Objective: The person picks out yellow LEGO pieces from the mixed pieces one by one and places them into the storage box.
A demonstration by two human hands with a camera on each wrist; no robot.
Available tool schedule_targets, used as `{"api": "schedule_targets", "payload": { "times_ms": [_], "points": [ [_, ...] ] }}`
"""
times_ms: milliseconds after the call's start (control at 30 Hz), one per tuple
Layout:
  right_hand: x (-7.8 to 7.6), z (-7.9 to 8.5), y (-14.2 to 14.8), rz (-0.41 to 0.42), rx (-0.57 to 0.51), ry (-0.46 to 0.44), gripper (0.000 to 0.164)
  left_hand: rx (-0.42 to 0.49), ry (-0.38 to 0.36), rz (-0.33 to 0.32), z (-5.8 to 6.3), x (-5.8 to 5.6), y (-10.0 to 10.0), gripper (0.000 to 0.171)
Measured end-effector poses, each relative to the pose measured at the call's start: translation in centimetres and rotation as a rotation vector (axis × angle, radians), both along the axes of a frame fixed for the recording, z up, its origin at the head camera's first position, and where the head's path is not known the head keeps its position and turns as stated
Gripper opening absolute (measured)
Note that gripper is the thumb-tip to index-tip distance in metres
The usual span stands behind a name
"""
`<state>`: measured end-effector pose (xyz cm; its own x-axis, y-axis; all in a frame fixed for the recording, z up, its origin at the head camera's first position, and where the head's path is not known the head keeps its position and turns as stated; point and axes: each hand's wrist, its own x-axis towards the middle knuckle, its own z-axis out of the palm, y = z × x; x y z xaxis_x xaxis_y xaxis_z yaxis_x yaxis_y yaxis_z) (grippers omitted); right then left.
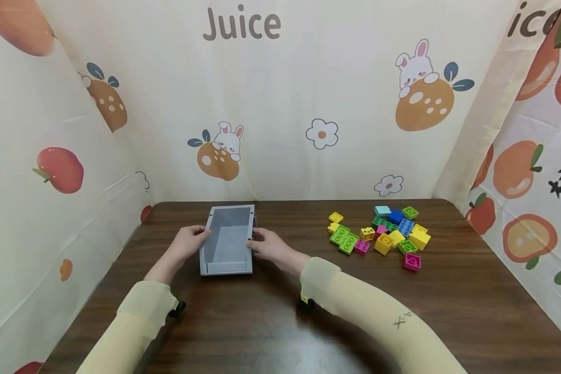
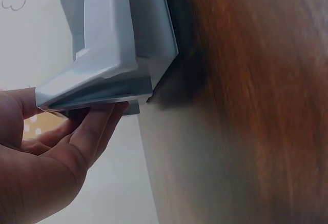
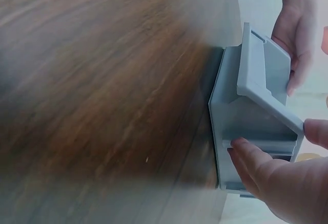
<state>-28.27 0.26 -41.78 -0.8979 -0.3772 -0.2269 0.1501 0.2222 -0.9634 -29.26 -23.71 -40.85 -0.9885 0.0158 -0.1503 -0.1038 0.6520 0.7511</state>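
Wears a pale yellow left sleeve at the frame's lower left and a matching right sleeve at lower right, with broad, paler cuffs. Shows small dark marks, one X-shaped, on the latter. Has a black gadget by each cuff.

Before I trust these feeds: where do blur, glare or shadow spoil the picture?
Head: bricks and grey bin fairly crisp, pale sheen on the near table, dark shadow below the right sleeve. Left wrist: table grain soft, hazy pale patch, dark shadow beside the bin. Right wrist: table blurred, bin edges clearer.
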Motion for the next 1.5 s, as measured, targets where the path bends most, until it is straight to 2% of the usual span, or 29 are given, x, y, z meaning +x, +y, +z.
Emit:
{"api": "schedule_targets", "payload": {
  "times_ms": [300,600,967,1400,1500],
  "points": [
    [0.3,-0.3,1.0,0.013,-0.014,-0.021,0.056,0.021,-0.019,-0.005,-0.1,1.2,0.7,0.045],
    [0.5,-0.3,2.6,0.025,-0.022,-0.019,0.054,0.045,-0.031,-0.025,-0.2,1.7,1.9,0.044],
    [1.1,0.5,5.0,0.044,0.020,-0.028,0.054,0.059,0.006,-0.046,0.1,2.2,3.8,0.040],
    [2.0,1.1,8.4,0.037,-0.010,-0.086,0.055,0.140,-0.037,-0.081,0.3,2.9,6.6,0.041],
    [2.3,1.0,9.4,0.032,-0.036,-0.102,0.055,0.186,-0.050,-0.088,0.4,3.0,7.3,0.041]
  ]
}}
